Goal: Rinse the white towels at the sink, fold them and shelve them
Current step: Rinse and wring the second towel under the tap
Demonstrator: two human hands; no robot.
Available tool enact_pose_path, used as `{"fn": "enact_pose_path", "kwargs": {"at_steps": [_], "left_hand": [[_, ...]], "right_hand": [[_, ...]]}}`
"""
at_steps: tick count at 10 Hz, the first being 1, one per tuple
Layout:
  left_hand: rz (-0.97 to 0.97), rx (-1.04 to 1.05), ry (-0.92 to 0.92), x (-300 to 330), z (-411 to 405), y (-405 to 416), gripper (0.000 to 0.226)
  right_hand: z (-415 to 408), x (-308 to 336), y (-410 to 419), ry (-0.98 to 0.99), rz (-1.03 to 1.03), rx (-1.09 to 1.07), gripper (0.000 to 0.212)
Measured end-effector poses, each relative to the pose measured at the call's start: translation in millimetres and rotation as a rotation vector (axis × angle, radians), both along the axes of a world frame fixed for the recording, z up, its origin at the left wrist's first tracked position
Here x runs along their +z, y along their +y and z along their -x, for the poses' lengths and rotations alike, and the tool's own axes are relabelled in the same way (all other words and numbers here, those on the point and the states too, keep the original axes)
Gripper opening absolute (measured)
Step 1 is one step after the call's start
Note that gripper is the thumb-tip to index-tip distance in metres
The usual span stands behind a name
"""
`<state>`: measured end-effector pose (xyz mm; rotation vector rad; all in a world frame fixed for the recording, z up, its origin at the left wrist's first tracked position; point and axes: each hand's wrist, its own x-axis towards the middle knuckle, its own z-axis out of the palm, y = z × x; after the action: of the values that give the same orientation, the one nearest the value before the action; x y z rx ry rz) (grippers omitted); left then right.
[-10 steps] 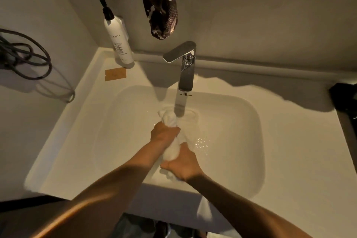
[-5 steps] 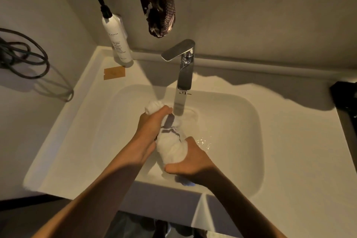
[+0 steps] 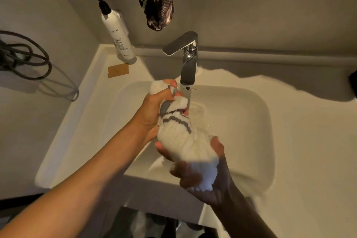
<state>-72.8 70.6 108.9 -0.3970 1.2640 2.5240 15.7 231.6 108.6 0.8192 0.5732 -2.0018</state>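
Observation:
A bunched white towel (image 3: 181,141) with grey stripes is held over the white sink basin (image 3: 251,121). My left hand (image 3: 152,114) grips its upper end close to the chrome faucet (image 3: 188,67). My right hand (image 3: 208,181) cups and squeezes its lower end, nearer the sink's front edge. A thin stream of water runs from the spout just right of the towel's top.
A white pump bottle (image 3: 117,35) stands at the sink's back left corner, with a brown tag (image 3: 117,70) lying beside it. A dark patterned cloth (image 3: 156,0) hangs above the faucet. Coiled dark cable (image 3: 21,58) hangs on the left wall.
Both hands have lifted the towel up out of the basin and toward me. My left hand rose toward the spout, and the towel has bulged out between the hands.

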Motion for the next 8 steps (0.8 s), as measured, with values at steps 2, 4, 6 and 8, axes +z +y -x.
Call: {"fn": "enact_pose_path", "kwargs": {"at_steps": [2, 4, 6, 8], "left_hand": [[0.354, -0.116, -0.118, 14.4, 14.4, 4.0, 0.016], [0.881, -0.156, -0.139, -13.9, 18.0, 8.3, 0.029], [1.225, -0.149, -0.233, -48.9, 13.6, 13.5, 0.028], [1.298, -0.110, -0.328, -83.1, 3.5, 7.8, 0.018]], "right_hand": [[21.6, -19.4, 0.2, 0.255, -0.270, 0.707, 0.015], [35.1, -23.8, -9.4, 0.822, -0.472, 0.661, 0.016], [38.6, -83.5, -35.3, 1.023, -0.788, 0.751, 0.011], [19.4, -123.0, -58.4, 0.900, -0.947, 0.760, 0.084]]}}
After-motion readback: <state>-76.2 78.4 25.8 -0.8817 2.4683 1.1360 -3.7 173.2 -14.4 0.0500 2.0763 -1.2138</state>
